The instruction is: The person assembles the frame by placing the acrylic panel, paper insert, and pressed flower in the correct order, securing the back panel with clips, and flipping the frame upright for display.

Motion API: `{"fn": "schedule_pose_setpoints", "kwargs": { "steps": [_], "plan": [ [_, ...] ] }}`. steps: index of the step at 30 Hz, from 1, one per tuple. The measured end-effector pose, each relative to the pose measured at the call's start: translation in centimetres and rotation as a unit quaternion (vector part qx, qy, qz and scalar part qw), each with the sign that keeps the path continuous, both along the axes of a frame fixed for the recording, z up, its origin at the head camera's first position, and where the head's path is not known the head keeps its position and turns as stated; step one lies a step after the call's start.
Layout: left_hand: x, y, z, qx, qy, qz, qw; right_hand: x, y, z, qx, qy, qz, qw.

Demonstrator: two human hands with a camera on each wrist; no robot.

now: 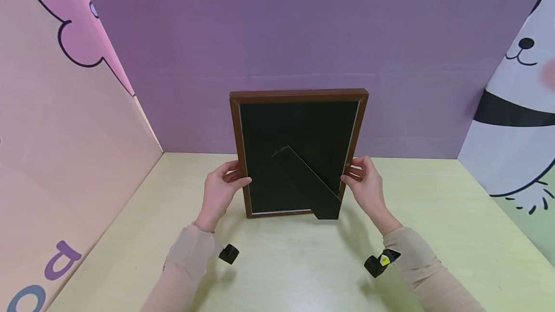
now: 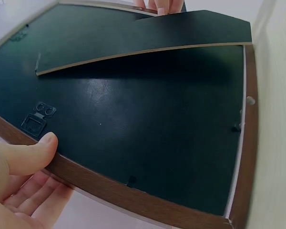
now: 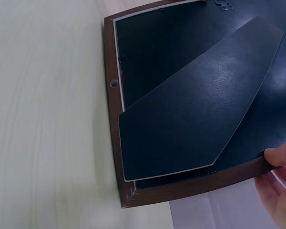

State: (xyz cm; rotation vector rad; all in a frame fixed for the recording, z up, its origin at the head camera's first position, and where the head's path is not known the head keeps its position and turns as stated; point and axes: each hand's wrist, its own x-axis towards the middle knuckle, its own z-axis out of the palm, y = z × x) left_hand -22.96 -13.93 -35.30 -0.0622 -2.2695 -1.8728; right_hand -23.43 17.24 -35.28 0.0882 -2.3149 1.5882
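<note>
A brown picture frame (image 1: 299, 94) stands upright on the table, its black back facing me. The black easel leg (image 1: 310, 187) slants out from the backing toward the lower right corner. My left hand (image 1: 220, 189) grips the frame's left side, thumb over the back edge and fingers behind. On the opposite side my right hand (image 1: 366, 187) pinches the right edge in the same way. In the left wrist view a metal hanger (image 2: 36, 119) lies on the backing near the left thumb. The right wrist view shows the leg (image 3: 200, 100) from close by. The frame's front is hidden.
The pale wooden table (image 1: 277, 273) spreads around the frame. Behind it rises a purple backdrop (image 1: 303, 28). Printed side panels stand left, a pink-figured wall (image 1: 65, 124), and right, a panel with a white cartoon animal (image 1: 520, 143). Black wrist cameras (image 1: 229, 253) sit at both cuffs.
</note>
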Motion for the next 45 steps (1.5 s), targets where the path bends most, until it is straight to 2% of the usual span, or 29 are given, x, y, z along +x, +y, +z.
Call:
{"fn": "schedule_pose_setpoints", "kwargs": {
  "steps": [7, 13, 15, 17, 19, 21, 26, 30, 36, 45],
  "plan": [
    [0.0, -0.1, -0.5, -0.005, 0.014, -0.008, 0.9999, 0.0, 0.1, 0.0, -0.001, -0.003, -0.003, 1.0000],
    [0.0, -0.2, -0.4, -0.012, 0.013, -0.021, 0.9996, 1.0, 0.2, -0.8, 0.033, -0.041, -0.051, 0.9973],
    [0.0, -0.2, -0.5, -0.017, 0.010, -0.020, 0.9996, 1.5, 0.2, -1.5, 0.050, -0.056, -0.038, 0.9964],
    [0.1, -0.3, -0.6, -0.016, 0.007, -0.020, 0.9997, 1.9, 0.1, -2.1, 0.067, -0.066, -0.003, 0.9956],
    [0.2, -0.2, -0.6, -0.010, 0.008, -0.020, 0.9997, 2.3, -0.1, -2.5, 0.083, -0.062, 0.036, 0.9940],
    [0.3, -0.2, -0.7, -0.005, 0.008, -0.019, 0.9998, 2.5, -0.2, -2.7, 0.100, -0.046, 0.058, 0.9923],
    [0.6, -0.1, -0.9, 0.014, 0.004, -0.003, 0.9999, 3.3, -0.3, -3.0, 0.135, -0.009, 0.079, 0.9877],
    [0.6, 0.0, -1.3, 0.029, 0.006, 0.015, 0.9995, 4.3, -0.4, -3.3, 0.138, -0.011, 0.103, 0.9850],
    [0.6, 0.2, -1.7, 0.016, 0.017, 0.032, 0.9992, 5.6, -0.4, -3.8, 0.127, -0.013, 0.115, 0.9851],
    [0.6, 0.8, -2.0, -0.007, 0.051, 0.026, 0.9983, 7.8, 0.0, -4.1, 0.114, -0.034, 0.133, 0.9839]
  ]
}}
